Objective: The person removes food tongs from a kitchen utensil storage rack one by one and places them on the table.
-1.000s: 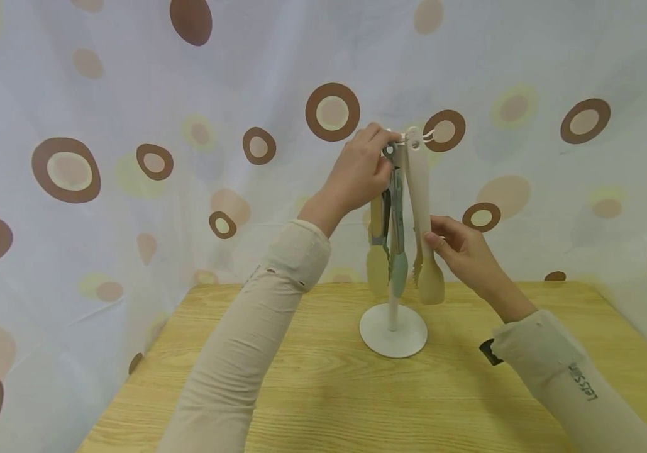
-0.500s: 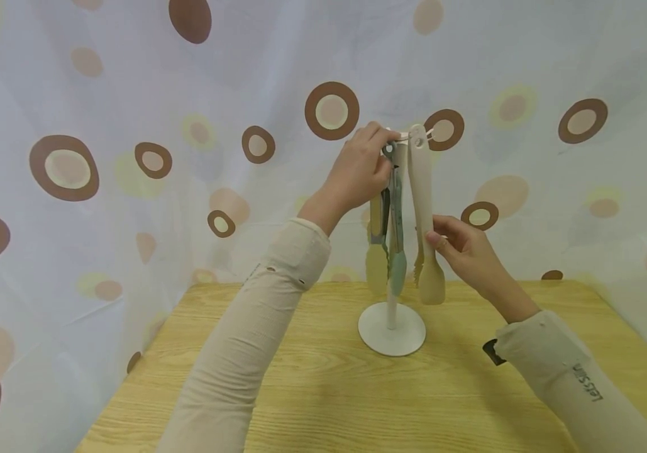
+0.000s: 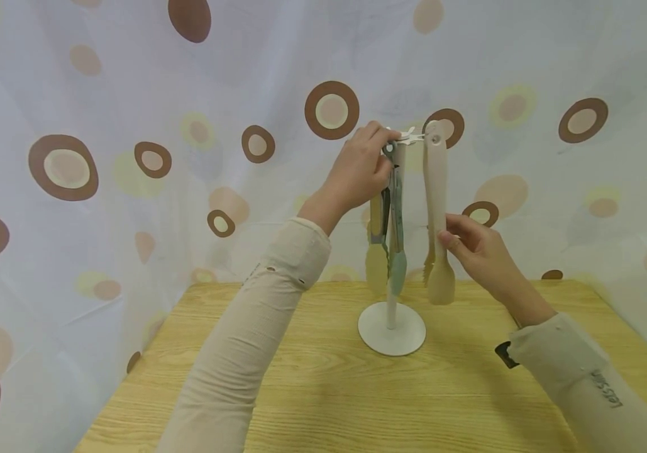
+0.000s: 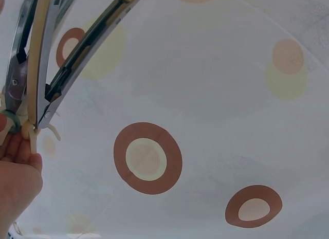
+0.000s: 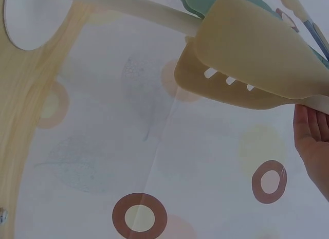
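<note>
Because the cream tongs (image 3: 437, 182), head-down beside the white stand (image 3: 392, 340), look light, springy and smooth, their lower handle, pinched by the right hand's (image 3: 476, 251) fingers, seems the surest hold, while the left hand's (image 3: 359, 167) fingers grip the stand's top.

The left arm (image 3: 244, 333) was stretched forward and upward, and the left hand (image 3: 360, 165) was held higher, its fingers (image 3: 376, 133) curled. The right arm (image 3: 589, 374) was also extended; the right hand (image 3: 483, 257) was held lower, thumb (image 3: 447, 239) and fingers pinched together.
</note>
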The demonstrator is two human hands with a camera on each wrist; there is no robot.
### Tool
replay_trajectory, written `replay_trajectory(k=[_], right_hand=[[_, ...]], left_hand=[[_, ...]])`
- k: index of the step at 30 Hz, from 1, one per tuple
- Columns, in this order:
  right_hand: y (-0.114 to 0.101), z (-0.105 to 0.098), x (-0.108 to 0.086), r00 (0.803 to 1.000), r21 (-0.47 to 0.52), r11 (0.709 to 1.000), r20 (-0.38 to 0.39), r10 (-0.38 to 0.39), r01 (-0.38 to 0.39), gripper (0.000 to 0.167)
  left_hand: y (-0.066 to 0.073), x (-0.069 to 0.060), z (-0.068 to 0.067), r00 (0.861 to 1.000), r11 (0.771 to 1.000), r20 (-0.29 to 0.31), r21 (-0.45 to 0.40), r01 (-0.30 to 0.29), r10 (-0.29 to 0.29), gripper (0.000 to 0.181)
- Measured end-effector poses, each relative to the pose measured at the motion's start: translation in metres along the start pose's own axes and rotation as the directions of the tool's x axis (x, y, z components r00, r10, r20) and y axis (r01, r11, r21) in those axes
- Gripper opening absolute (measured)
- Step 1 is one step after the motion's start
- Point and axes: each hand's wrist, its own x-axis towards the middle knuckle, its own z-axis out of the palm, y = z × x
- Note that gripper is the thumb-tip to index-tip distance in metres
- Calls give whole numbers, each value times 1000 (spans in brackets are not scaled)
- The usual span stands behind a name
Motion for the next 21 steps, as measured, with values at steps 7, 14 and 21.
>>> replay_trajectory(k=[7,14,21], right_hand=[[2,-7,-1,998,-44,998,-21,52,-52,33],[6,-15,-3,994,-110,988,-16,110,-111,38],[7,-21,-8,989,-128,981,23,149,-145,42]], left_hand=[[-1,0,0,1000,1000,-1,-3,2,-2,40],[-1,1,1,1000,1000,7,-1,-2,2,40],[-2,1,1,1000,1000,5,2,-4,4,40]])
